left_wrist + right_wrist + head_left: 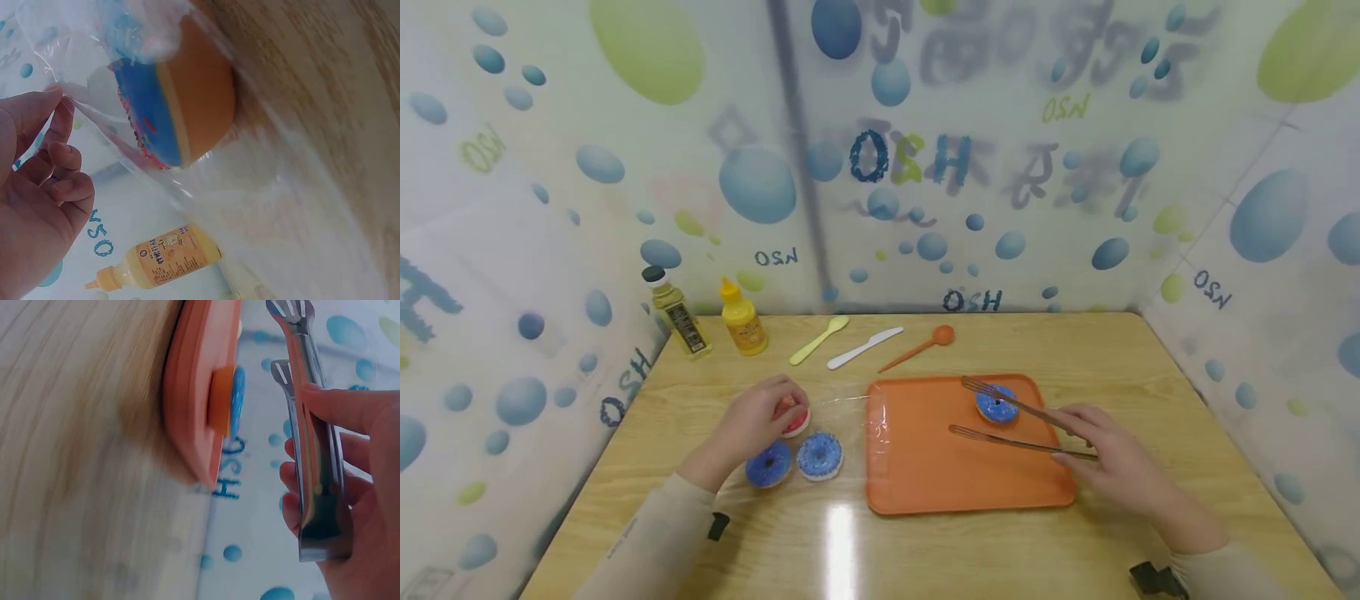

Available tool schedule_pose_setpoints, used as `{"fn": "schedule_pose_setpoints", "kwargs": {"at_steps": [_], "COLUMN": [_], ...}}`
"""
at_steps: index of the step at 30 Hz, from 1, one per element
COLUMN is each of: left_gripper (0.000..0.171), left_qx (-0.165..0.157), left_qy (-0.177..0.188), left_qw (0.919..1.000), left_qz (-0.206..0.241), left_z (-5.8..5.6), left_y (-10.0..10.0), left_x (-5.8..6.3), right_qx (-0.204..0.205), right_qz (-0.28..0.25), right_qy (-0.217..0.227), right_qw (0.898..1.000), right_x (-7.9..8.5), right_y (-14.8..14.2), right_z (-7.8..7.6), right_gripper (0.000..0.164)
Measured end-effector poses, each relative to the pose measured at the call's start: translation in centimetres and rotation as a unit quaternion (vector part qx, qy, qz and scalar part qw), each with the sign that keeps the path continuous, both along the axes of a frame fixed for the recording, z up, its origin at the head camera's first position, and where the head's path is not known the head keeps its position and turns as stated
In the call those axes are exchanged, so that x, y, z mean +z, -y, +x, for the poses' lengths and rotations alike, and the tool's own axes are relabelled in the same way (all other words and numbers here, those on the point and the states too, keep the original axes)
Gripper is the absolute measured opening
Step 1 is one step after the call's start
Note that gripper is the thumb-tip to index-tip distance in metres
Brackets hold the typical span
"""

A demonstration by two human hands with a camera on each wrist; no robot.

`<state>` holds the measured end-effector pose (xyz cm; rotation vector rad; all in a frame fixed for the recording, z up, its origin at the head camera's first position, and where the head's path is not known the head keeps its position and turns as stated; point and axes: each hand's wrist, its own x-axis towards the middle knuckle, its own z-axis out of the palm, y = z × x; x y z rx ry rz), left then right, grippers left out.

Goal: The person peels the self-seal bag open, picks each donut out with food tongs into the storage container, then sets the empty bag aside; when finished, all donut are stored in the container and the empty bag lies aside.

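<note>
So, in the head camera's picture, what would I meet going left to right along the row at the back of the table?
Dark-capped bottle → yellow squeeze bottle → yellow-green spoon → white knife → orange spoon.

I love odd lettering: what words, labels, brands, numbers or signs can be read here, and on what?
"H2O", mirrored, on the wall; smaller similar lettering there is partly unclear.
Large grey writing on the wall: too blurred.
Label on the yellow bottle: too blurred.
Label on the dark-capped bottle: too small.
Print on the left sleeve: too small.
</note>
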<state>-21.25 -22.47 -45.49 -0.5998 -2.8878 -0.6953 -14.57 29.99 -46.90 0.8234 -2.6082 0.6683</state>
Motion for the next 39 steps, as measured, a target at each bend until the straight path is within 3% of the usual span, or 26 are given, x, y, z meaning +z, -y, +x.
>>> {"fn": "schedule_pose_setpoints", "kwargs": {"at_steps": [9, 16, 24, 34, 39], "left_gripper": [0.005, 0.006, 0.008, 0.006, 0.006], "left_qx": [0.003, -0.002, -0.005, -0.001, 0.0], "left_qy": [0.008, 0.0, -0.008, -0.004, -0.003], "left_qw": [1.0, 1.0, 0.9999, 0.9999, 0.9998], "left_qz": [0.004, 0.009, 0.007, 0.014, 0.022], "left_z": [-0.2, -0.3, -0.1, 0.0, 0.0], "left_y": [0.1, 0.4, 0.4, 0.4, 0.3], "left_x": [0.1, 0.1, -0.1, 0.1, 0.5], "right_qx": [0.026, 0.055, 0.061, 0.096, 0.099], "right_qz": [0.038, 0.038, 0.07, 0.095, 0.099], "right_qy": [0.026, 0.051, 0.028, 0.042, 0.079], "right_qw": [0.999, 0.996, 0.995, 0.99, 0.987], "right_x": [-0.2, 0.0, 0.6, 1.0, 1.0], "right_y": [4.1, 6.3, 8.5, 11.4, 12.2], "right_z": [-0.5, -0.9, -1.7, -2.9, -3.2], "right_gripper": [0.059, 0.055, 0.048, 0.048, 0.047]}}
